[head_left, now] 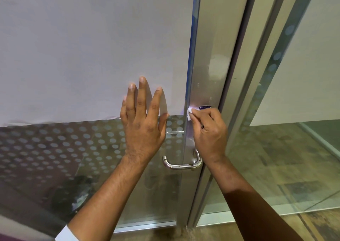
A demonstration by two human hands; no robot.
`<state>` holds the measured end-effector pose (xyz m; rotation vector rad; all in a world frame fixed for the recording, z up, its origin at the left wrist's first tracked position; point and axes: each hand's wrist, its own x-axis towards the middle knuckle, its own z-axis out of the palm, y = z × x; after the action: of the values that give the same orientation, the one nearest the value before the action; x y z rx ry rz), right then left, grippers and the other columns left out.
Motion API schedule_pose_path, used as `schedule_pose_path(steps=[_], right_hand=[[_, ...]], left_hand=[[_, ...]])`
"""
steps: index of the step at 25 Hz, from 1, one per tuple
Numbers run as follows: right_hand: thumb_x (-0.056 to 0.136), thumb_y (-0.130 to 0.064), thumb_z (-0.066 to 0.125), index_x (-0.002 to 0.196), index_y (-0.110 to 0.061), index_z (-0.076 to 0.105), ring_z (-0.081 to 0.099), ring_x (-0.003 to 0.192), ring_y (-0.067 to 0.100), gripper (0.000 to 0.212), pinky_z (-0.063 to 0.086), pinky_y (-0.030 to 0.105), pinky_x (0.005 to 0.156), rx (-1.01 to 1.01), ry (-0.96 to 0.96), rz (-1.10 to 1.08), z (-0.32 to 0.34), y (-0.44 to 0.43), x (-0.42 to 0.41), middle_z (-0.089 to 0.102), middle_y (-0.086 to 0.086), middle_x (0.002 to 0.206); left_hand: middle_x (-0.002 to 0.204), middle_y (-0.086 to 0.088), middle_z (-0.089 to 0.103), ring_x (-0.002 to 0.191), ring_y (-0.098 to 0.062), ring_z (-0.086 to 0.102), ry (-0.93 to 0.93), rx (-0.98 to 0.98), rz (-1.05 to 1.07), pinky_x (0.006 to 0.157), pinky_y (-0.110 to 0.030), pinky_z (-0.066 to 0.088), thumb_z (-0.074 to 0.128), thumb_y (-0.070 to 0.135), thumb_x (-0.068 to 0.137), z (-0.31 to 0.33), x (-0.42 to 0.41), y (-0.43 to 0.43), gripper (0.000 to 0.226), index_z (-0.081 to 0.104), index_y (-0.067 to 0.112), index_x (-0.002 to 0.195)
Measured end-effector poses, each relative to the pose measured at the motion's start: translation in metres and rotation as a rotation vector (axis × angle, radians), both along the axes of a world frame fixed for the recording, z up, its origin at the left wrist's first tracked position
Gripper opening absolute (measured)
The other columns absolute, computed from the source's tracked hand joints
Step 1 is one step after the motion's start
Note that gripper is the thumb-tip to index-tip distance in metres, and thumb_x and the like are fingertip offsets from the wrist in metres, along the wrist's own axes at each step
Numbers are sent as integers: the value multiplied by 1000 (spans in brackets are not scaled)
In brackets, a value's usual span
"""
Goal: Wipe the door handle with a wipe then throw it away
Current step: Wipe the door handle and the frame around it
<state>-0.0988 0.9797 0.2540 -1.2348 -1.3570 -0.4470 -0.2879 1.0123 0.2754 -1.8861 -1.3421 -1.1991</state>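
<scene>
My left hand (141,123) lies flat, steadying the door (82,47), while my right grip (207,128) pinches the wipe (189,113) above the lower-centre handle (181,164).

Left hand (142,124) flat on door glass (73,56), left of metal frame strip (204,86). Right hand (209,132) presses wipe (190,113) on strip, above door handle (181,162). Glass wall (294,112) to right.
</scene>
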Motion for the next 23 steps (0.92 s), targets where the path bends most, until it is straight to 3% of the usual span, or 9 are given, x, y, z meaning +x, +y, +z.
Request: schedule_pose_path(steps=[6,13,16,19,23], right_hand=[[97,-25,76,98,-17,78,63,77,22,9,57,37,61,-161,-145,-72,-48,-16,2,68,1,86],[100,-25,72,96,-13,81,61,76,19,15,49,24,64,5,-101,-87,21,-1,8,69,3,83],[100,-20,73,98,-13,80,58,72,20,10,48,27,58,28,-129,-110,30,3,7,64,3,80],[100,-11,73,98,-13,76,54,68,21,4,49,35,51,-22,-240,-131,7,2,4,58,4,77],[96,-15,77,102,-13,75,51,69,21,6,47,35,55,-200,-364,-116,-46,-11,6,58,4,75]], left_hand=[[176,-19,21,164,-39,16,4,-8,10,128,-56,23,63,47,104,1,0,0,71,38,20,165],[176,-20,20,164,-39,15,2,-12,11,126,-57,26,64,46,104,1,2,-2,71,38,20,165],[176,-21,21,163,-39,15,1,-18,12,126,-58,27,63,46,104,2,2,-3,70,39,20,164],[176,-21,21,163,-40,16,0,-28,11,127,-59,27,62,47,105,2,3,-4,70,38,20,165],[176,-21,21,163,-39,15,18,-34,9,125,-59,29,61,48,105,3,0,-4,69,38,20,164]])
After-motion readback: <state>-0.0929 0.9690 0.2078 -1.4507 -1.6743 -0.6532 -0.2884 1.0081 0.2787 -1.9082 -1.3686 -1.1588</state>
